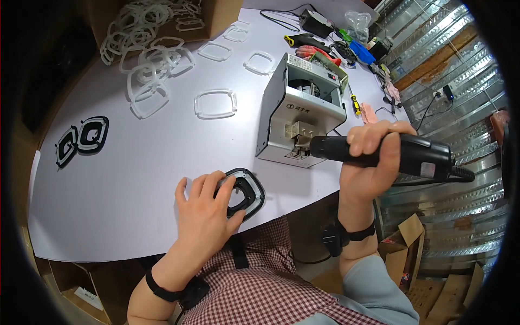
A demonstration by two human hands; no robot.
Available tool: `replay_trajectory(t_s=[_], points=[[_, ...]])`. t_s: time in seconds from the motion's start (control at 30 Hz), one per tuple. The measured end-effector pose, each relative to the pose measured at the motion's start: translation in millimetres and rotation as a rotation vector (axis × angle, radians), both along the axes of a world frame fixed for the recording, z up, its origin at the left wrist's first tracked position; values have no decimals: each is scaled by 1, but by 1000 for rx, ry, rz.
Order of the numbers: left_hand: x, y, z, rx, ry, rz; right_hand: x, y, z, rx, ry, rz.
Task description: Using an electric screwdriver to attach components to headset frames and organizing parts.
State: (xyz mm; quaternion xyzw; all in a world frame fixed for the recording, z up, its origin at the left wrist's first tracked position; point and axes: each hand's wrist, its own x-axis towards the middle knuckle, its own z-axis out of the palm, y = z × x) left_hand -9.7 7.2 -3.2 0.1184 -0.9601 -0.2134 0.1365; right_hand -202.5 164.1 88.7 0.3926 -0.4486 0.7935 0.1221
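My left hand (206, 203) rests at the near edge of the white table, its fingers and thumb gripping a rounded-square black frame (258, 189) with a pale translucent ring set in it. My right hand (374, 154) is wrapped around a black electric screwdriver (336, 148) with a coiled cord, held level. Its nose points left, right at the outlet on the front of a grey metal screw feeder (303, 108). Whether the bit touches a screw there is too small to tell.
Two black frames (93, 134) lie at the left. Loose translucent rings (215, 103) are scattered toward the back, beside a cardboard box (219, 21) spilling more. Behind the feeder are gloves, cables, a black power adapter (316, 23) and a yellow-handled screwdriver (355, 104). Opened cartons (401, 244) stand below right.
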Motion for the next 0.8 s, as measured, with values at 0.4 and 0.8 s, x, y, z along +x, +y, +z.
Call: replay_trajectory(t_s=[0.4,0.8], points=[[-4,-1,6,37,-29,-24,-16,10,8,341,176,253],[-3,-4,-3,63,41,-19,11,-17,4,239,80,-23]])
